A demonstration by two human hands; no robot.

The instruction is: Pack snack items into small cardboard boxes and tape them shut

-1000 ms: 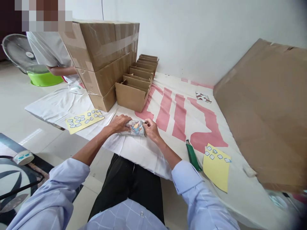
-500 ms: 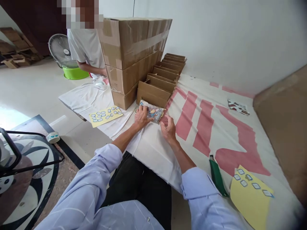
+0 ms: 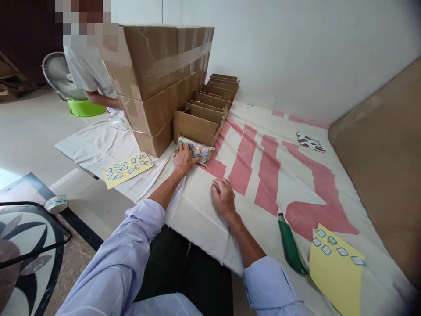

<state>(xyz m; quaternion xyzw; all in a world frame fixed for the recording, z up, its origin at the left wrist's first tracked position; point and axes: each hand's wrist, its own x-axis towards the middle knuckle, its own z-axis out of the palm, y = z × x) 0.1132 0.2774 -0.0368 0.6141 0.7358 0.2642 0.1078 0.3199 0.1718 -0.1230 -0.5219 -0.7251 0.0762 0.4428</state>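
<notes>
My left hand [image 3: 184, 159] lies over the left part of a soft, printed packet [image 3: 199, 152], its thumb along the near side. The packet rests flat on the cloth-covered table, right in front of the nearest open cardboard carton [image 3: 194, 127]. Closer to me and to the right, my right hand [image 3: 224, 197] is on or just above the cloth, apart from the packet. Its fingers are curled in, with a dark gap by the thumb; whether they hold anything is hidden.
Taped cardboard boxes [image 3: 154, 61] are stacked behind my left hand. Yellow sheets with small stickers lie left [image 3: 127, 169] and right [image 3: 338, 272]. A green-handled cutter [image 3: 291, 248] is beside the right sheet. Another packet [image 3: 311, 142] lies farther right. A co-worker [image 3: 87, 74] is behind the boxes.
My right hand has come away from the packet's right end and moved back toward me, its fingers curling. My left hand stays on the packet. The whole view has shifted.
</notes>
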